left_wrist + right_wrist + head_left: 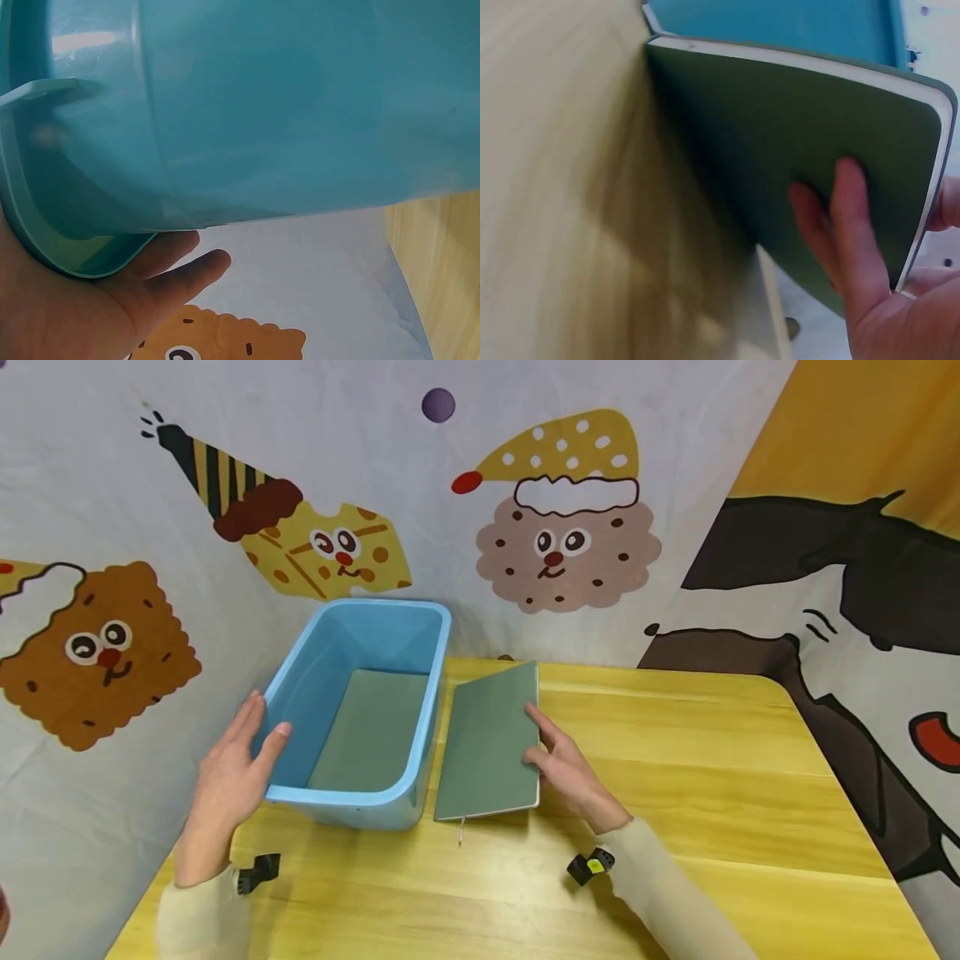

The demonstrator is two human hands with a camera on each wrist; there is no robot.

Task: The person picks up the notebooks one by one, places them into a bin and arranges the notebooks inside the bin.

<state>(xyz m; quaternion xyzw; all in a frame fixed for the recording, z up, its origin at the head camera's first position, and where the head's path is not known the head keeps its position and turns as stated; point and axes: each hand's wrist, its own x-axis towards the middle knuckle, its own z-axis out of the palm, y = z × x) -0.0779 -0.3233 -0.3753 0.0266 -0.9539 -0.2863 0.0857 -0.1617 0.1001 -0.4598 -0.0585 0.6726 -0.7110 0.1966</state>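
A light-blue plastic tub (408,781) stands at the left of the wooden table. My left hand (232,768) holds its near left rim, the thumb over the inside and the fingers along the outer wall. Flat on the tub's floor lies a green rectangular thing (375,727) that looks like another notebook cover. To the right of the tub, my right hand (566,768) grips a green notebook (487,743) by its right edge, fingers on both covers. The notebook is tilted, right side raised, its left edge low beside the tub. A ribbon marker (461,832) hangs from its near edge.
The yellow wood-grain table (675,793) extends to the right of the notebook. A cloth with cartoon figures (570,552) hangs behind the table and down its left side. Small black devices (258,872) are worn at both wrists.
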